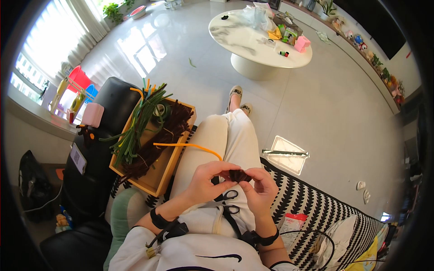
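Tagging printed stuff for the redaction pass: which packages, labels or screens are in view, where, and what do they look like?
White label card: on the black armrest left of the wooden tray, rectangular, with dark print.
Red-and-white packet: on the striped sofa by the right hand, flat pouch.
Clear plastic sleeve: on the floor right of the knees, with a green strip.
Dark screen: top right wall, unlit.

Fingers of both hands hide most of the dark brown piece (pixel 238 175); scissors (pixel 229 202) partly covered.
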Tool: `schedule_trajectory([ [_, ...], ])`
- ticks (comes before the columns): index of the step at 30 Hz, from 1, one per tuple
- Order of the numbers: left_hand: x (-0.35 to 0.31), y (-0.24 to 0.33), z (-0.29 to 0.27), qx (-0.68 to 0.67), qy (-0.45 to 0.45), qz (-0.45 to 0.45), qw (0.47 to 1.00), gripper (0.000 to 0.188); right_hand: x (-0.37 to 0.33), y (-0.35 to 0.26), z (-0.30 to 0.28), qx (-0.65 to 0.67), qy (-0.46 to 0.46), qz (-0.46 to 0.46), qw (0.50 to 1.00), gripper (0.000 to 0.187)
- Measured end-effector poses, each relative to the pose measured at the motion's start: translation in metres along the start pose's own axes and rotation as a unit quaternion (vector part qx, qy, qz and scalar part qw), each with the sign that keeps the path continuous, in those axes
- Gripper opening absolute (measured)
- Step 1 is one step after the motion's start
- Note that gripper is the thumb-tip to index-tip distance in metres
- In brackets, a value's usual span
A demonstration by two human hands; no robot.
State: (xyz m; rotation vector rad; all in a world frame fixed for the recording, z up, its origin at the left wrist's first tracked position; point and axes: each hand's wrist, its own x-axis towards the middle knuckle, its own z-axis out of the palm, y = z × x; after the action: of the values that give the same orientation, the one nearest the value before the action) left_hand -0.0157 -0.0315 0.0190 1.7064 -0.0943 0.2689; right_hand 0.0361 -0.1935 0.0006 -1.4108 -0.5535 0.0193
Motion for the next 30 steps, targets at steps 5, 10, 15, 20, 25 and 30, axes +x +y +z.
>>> schedule_trajectory([
  [5,-0.002,0.003,0.004,0.035,0.035,-0.024,0.998,0.034,-0.003,-0.001,0.006,0.071,0.05,0.06,0.994,0.025],
  [10,-0.001,-0.008,0.004,0.112,0.12,0.102,0.981,0.03,0.005,-0.003,0.006,0.217,0.011,0.243,0.945,0.027],
  [15,0.001,-0.005,0.004,0.197,0.126,0.198,0.952,0.031,0.005,-0.001,0.01,0.289,0.016,0.272,0.918,0.028],
  [20,0.009,0.013,0.007,0.172,0.099,0.103,0.975,0.035,0.002,0.014,0.008,0.281,0.065,0.237,0.928,0.021],
  [25,0.002,0.003,0.006,0.214,0.117,0.126,0.962,0.039,0.003,0.008,0.012,0.258,0.079,0.223,0.937,0.021],
  [30,0.001,-0.005,0.001,0.23,0.107,0.138,0.957,0.023,0.004,0.007,0.009,0.214,0.078,0.208,0.951,0.025],
])
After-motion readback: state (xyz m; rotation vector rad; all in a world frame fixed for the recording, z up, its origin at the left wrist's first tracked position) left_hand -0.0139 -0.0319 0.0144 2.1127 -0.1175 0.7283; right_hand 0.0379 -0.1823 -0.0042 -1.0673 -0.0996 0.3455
